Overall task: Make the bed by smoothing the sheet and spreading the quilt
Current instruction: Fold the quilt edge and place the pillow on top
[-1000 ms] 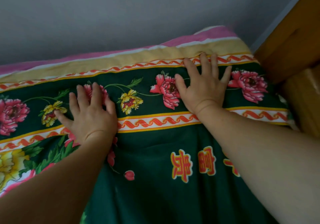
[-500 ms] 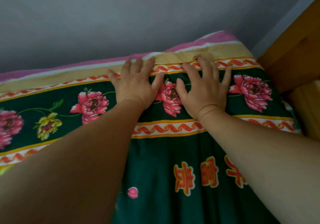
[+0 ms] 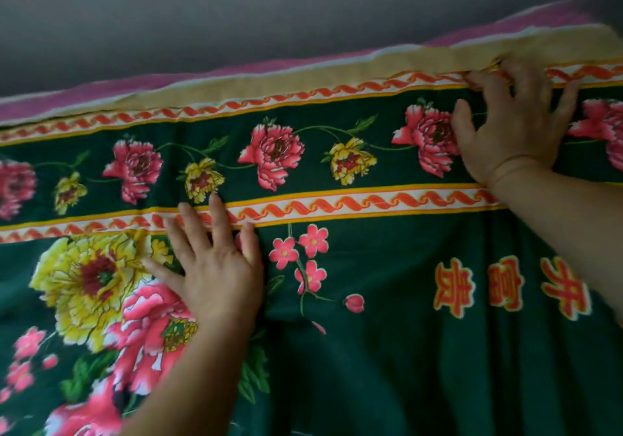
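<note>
A dark green sheet (image 3: 387, 351) printed with pink and yellow flowers and red-and-white wavy bands covers the bed. My left hand (image 3: 212, 267) lies flat on it with fingers spread, fingertips on the lower wavy band. My right hand (image 3: 512, 128) rests at the sheet's far edge on the right, its fingers bent and pressing into the cloth by the upper band. Beyond that edge run a tan strip (image 3: 303, 78) and a pink strip (image 3: 101, 95) of bedding. No quilt is in view.
A grey wall (image 3: 236, 10) rises directly behind the bed's far edge. The sheet shows long folds running down on the right side, below the red printed characters (image 3: 505, 284).
My left hand slid away from the right hand, down and to the left across the sheet. The view swung left, so the wooden frame on the right is out of sight.
</note>
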